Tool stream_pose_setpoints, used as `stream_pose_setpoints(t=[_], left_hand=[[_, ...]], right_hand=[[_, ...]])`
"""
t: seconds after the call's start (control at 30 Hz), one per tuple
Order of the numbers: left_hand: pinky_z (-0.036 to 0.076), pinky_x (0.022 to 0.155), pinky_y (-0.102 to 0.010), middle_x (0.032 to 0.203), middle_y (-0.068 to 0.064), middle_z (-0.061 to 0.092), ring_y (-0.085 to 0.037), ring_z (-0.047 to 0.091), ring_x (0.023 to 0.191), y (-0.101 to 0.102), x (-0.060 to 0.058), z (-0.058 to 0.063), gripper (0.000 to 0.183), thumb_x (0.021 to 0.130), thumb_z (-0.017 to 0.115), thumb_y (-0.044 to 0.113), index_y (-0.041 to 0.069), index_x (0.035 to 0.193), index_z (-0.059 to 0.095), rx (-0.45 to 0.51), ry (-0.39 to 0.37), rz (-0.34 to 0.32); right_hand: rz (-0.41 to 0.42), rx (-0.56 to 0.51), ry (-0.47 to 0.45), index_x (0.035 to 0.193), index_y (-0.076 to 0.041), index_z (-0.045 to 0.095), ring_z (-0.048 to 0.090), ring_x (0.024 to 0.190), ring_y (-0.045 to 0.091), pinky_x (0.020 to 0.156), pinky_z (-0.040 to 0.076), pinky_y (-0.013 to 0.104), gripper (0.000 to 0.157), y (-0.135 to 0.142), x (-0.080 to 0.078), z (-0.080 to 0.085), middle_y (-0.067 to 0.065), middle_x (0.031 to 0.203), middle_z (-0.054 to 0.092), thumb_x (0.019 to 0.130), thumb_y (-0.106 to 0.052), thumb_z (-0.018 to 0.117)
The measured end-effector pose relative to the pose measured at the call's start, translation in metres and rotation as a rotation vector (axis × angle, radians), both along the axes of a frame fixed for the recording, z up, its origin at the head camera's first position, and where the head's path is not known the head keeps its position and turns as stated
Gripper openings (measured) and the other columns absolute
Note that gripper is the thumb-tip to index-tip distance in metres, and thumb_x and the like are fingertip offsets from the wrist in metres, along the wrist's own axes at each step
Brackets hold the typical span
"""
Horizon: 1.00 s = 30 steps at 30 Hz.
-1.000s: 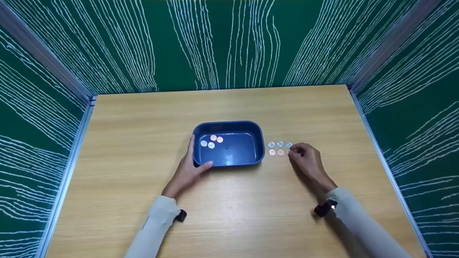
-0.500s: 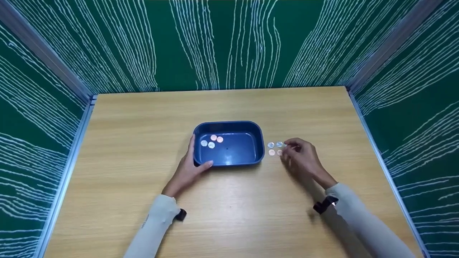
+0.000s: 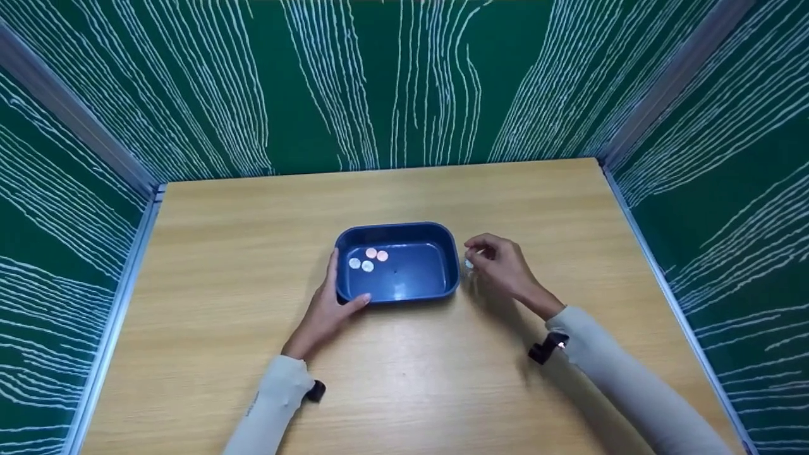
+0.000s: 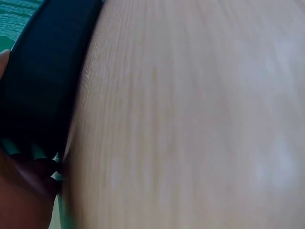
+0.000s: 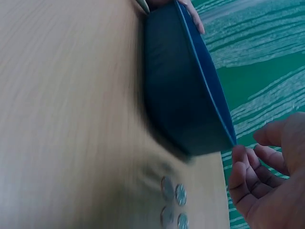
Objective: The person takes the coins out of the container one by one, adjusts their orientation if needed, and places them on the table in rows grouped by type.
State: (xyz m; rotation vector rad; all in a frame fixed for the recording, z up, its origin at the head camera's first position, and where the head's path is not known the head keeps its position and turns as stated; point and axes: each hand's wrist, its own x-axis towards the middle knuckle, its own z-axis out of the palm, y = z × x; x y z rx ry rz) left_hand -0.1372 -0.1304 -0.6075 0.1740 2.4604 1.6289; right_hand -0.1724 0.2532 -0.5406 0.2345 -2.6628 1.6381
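My left hand (image 3: 325, 313) grips the left end of a dark blue plastic tray (image 3: 397, 300), thumb over the near rim. Two silvery coins (image 3: 368, 266) and two copper-coloured coins (image 3: 382, 255) lie flat inside it, towards the left. Just off the tray's right wall is my right hand (image 3: 505, 268), raised above the table with thumb and forefinger brought together as on a coin; the coin itself is hidden. Below that hand, several coins (image 5: 180, 194) lie in rows on the table in the right wrist view. The head view shows only one silvery coin (image 3: 469, 263) there, partly covered.
The wooden table (image 3: 253, 227) is enclosed by green walls (image 3: 303, 139) with white wavy lines and by metal edge rails (image 3: 657, 278). A dark wrist camera (image 3: 548, 347) sits under the right sleeve, and another camera (image 3: 315, 391) at the left cuff.
My right hand has lifted from the right end of the coin rows and moved left to the tray's side. The left hand keeps its hold on the tray. The head view tilted slightly.
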Motion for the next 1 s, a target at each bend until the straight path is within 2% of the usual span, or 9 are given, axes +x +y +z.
stream_pose_setpoints(t=[0.2, 0.3, 0.47, 0.7, 0.87, 1.0], left_hand=[[0.030, 0.128, -0.063, 0.184, -0.016, 0.013, -0.044, 0.030, 0.162, 0.000, 0.001, -0.003, 0.118, 0.099, 0.083, 0.038, 0.031, 0.179, -0.003, 0.016, 0.026, -0.005], [0.031, 0.128, -0.063, 0.184, -0.014, 0.014, -0.043, 0.031, 0.162, 0.000, 0.001, -0.003, 0.118, 0.099, 0.084, 0.040, 0.033, 0.179, -0.003, 0.012, 0.016, 0.001], [0.032, 0.127, -0.062, 0.184, -0.012, 0.015, -0.042, 0.031, 0.162, 0.000, 0.000, 0.000, 0.119, 0.098, 0.085, 0.041, 0.037, 0.178, -0.003, 0.009, 0.009, 0.004], [0.033, 0.126, -0.063, 0.183, -0.014, 0.017, -0.044, 0.034, 0.160, -0.001, -0.001, 0.001, 0.120, 0.097, 0.086, 0.041, 0.039, 0.178, -0.002, 0.004, 0.010, 0.009], [0.033, 0.126, -0.063, 0.184, -0.013, 0.016, -0.044, 0.033, 0.161, -0.001, 0.000, 0.000, 0.120, 0.097, 0.086, 0.043, 0.041, 0.177, -0.003, 0.007, -0.004, 0.008], [0.033, 0.127, -0.062, 0.184, -0.013, 0.016, -0.043, 0.034, 0.160, -0.002, -0.001, -0.003, 0.120, 0.097, 0.085, 0.043, 0.039, 0.178, -0.003, 0.013, 0.003, 0.003]], right_hand=[[0.077, -0.043, -0.041, 0.120, 0.008, 0.077, 0.068, 0.078, 0.019, 0.057, 0.051, 0.019, 0.020, -0.019, -0.007, 0.003, 0.018, 0.101, 0.076, 0.104, -0.004, 0.073], [0.111, -0.039, -0.038, 0.121, 0.008, 0.077, 0.066, 0.077, 0.018, 0.056, 0.050, 0.020, 0.021, -0.027, -0.012, 0.005, 0.018, 0.102, 0.075, 0.105, -0.005, 0.073], [0.150, 0.022, -0.021, 0.121, 0.008, 0.077, 0.066, 0.080, 0.021, 0.064, 0.054, 0.021, 0.020, -0.040, -0.021, 0.007, 0.015, 0.102, 0.075, 0.104, -0.004, 0.073], [0.205, 0.098, -0.006, 0.120, 0.000, 0.079, 0.069, 0.088, 0.021, 0.073, 0.058, 0.026, 0.019, -0.057, -0.026, 0.009, 0.011, 0.105, 0.077, 0.104, -0.007, 0.073], [0.252, 0.161, 0.009, 0.122, 0.003, 0.078, 0.068, 0.096, 0.022, 0.082, 0.056, 0.031, 0.023, -0.070, -0.030, 0.004, 0.011, 0.112, 0.077, 0.102, -0.008, 0.074], [0.280, 0.164, 0.043, 0.120, 0.007, 0.078, 0.073, 0.099, 0.026, 0.087, 0.059, 0.036, 0.023, -0.080, -0.034, -0.004, 0.015, 0.113, 0.079, 0.100, -0.004, 0.077]])
